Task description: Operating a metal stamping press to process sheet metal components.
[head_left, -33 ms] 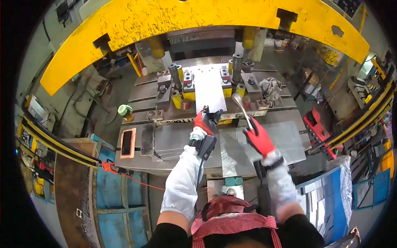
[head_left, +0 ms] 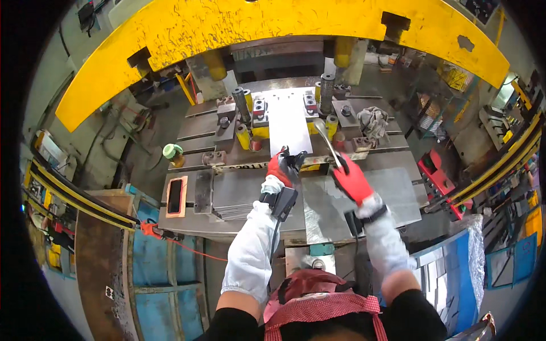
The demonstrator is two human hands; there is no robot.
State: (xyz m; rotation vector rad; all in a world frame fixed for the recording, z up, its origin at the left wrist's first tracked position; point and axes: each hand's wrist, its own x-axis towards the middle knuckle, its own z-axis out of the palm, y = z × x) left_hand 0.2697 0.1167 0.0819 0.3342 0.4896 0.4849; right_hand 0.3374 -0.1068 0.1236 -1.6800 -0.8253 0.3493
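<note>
My left hand (head_left: 284, 166), in a red and black glove, is at the near end of a bright metal strip (head_left: 289, 125). Its fingers are closed on the strip's near edge, though the exact grip is partly hidden. The strip lies between the two sides of a die set in the press. My right hand (head_left: 352, 179), gloved alike, is wrapped round the handle of a shiny metal tool (head_left: 329, 142) with a broad rounded head. That head points away from me, just right of the strip, near a yellow post (head_left: 331, 123).
A stack of grey sheets (head_left: 236, 193) lies left of my left hand; a flat sheet (head_left: 387, 196) lies under my right forearm. A phone (head_left: 177, 195), a green-lidded bottle (head_left: 173, 153) and a rag (head_left: 372, 121) rest on the bed. The yellow press beam (head_left: 273, 28) spans overhead.
My right hand has shifted slightly up and to the left, carrying the metal tool; its head is now a little farther left and away. My left hand stays where it was.
</note>
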